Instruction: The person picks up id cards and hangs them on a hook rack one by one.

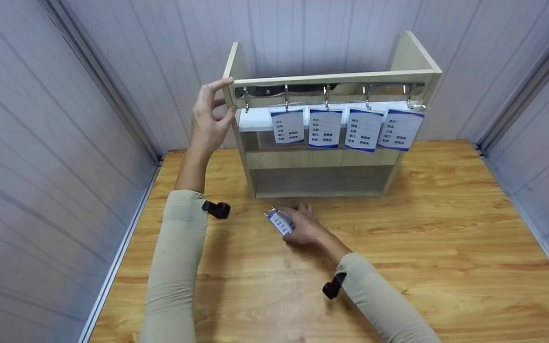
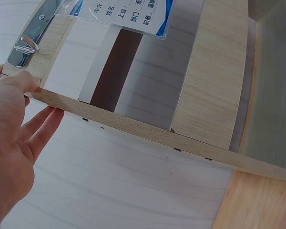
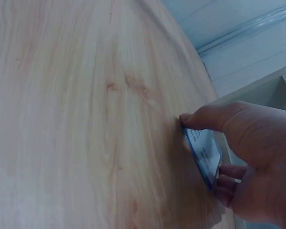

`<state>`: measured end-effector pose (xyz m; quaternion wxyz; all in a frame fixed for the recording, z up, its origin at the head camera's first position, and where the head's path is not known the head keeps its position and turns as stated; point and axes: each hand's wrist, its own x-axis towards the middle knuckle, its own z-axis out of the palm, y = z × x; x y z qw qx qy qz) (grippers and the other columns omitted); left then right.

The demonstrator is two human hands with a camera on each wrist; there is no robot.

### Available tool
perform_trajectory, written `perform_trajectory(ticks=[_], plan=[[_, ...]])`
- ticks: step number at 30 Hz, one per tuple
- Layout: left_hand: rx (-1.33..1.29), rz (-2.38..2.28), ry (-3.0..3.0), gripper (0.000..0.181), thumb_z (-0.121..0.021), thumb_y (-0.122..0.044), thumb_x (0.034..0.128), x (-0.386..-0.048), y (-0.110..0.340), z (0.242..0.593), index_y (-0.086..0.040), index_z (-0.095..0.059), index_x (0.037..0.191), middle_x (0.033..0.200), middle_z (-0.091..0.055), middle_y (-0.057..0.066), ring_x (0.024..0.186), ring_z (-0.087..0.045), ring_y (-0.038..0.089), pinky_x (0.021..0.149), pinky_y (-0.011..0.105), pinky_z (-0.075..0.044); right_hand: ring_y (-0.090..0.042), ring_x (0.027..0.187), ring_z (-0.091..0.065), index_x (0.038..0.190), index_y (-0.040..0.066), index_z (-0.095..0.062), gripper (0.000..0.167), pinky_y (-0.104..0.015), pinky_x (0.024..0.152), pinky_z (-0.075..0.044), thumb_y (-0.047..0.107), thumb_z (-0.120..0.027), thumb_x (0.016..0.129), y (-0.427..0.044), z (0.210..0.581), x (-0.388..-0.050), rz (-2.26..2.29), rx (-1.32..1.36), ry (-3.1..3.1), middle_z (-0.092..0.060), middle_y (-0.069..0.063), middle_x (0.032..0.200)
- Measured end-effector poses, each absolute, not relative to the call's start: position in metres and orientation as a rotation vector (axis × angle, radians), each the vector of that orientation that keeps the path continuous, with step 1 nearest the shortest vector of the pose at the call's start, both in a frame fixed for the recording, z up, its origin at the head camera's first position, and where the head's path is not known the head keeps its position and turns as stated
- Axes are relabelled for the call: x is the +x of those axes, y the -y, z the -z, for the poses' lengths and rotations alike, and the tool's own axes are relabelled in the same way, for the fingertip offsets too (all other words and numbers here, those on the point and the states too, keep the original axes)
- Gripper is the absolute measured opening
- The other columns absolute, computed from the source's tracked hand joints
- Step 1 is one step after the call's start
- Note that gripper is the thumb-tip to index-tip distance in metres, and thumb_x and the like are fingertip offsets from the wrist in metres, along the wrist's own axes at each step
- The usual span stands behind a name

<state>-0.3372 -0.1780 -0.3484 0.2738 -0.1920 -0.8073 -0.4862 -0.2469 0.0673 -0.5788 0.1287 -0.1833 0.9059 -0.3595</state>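
Observation:
A small wooden shelf [image 1: 322, 159] stands against the back wall, with a metal hook rail [image 1: 298, 90] along its top front board. My left hand [image 1: 211, 116] grips the shelf's upper left corner; in the left wrist view the thumb lies on the front edge and fingers are behind the side panel. Badge cards in clear sleeves hang from the hooks, among them a badge [image 1: 288, 127] on the second hook; the leftmost hook [image 1: 246, 100] bears none. Low in front of the shelf, my right hand [image 1: 303, 226] holds another badge card [image 3: 204, 151] by its edges, near the tabletop.
The wood-grain tabletop [image 1: 265, 295] spreads in front of the shelf. Pale panelled walls [image 1: 65, 119] stand at the left, right and back. Behind the hanging badges, a white box-like item [image 1: 254, 119] shows on the shelf's upper level.

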Motion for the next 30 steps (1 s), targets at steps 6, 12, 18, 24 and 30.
perform_trajectory(ticks=[6, 12, 18, 24, 30], plan=[[-0.519, 1.304, 2.174, 0.053, -0.068, 0.001, 0.1043, -0.337, 0.179, 0.348, -0.013, -0.062, 0.155, 0.157, -0.059, 0.016, 0.132, -0.076, 0.041, 0.096, 0.057, -0.073, -0.049, 0.144, -0.042, 0.169, 0.017, -0.052, 0.095, -0.064, 0.124, -0.042, 0.009, -0.093, 0.084, -0.066, 0.579, -0.251, 1.024, -0.549, -2.630, -0.047, -0.033, 0.161], [-0.523, 1.297, 2.174, 0.053, -0.068, 0.000, 0.1044, -0.336, 0.179, 0.348, -0.013, -0.062, 0.155, 0.157, -0.059, 0.016, 0.132, -0.076, 0.040, 0.096, 0.057, -0.073, -0.045, 0.133, -0.046, 0.164, 0.015, -0.056, 0.092, -0.058, 0.116, -0.043, 0.013, -0.093, 0.080, -0.068, 0.594, -0.260, 1.021, -0.580, -2.652, -0.058, -0.031, 0.147], [-0.514, 1.300, 2.178, 0.053, -0.068, 0.001, 0.1041, -0.336, 0.179, 0.348, -0.013, -0.062, 0.155, 0.157, -0.059, 0.016, 0.132, -0.076, 0.040, 0.095, 0.057, -0.073, -0.051, 0.147, -0.038, 0.166, 0.013, -0.053, 0.093, -0.066, 0.127, -0.035, 0.010, -0.095, 0.082, -0.066, 0.580, -0.253, 1.016, -0.512, -2.620, -0.057, -0.032, 0.152], [-0.508, 1.306, 2.177, 0.054, -0.068, 0.002, 0.1034, -0.336, 0.179, 0.348, -0.013, -0.062, 0.155, 0.157, -0.059, 0.016, 0.131, -0.076, 0.040, 0.095, 0.053, -0.074, -0.043, 0.128, -0.051, 0.169, 0.016, -0.048, 0.099, -0.056, 0.113, -0.057, 0.000, -0.086, 0.079, -0.069, 0.590, -0.254, 1.088, -0.554, -2.569, -0.041, -0.032, 0.146], [-0.507, 1.298, 2.175, 0.054, -0.068, 0.003, 0.1023, -0.338, 0.179, 0.348, -0.012, -0.063, 0.154, 0.157, -0.059, 0.016, 0.130, -0.076, 0.040, 0.093, 0.049, -0.074, -0.051, 0.140, -0.051, 0.174, 0.022, -0.041, 0.107, -0.059, 0.113, -0.059, 0.001, -0.083, 0.078, -0.072, 0.598, -0.256, 1.116, -0.564, -2.525, -0.032, -0.039, 0.162]])
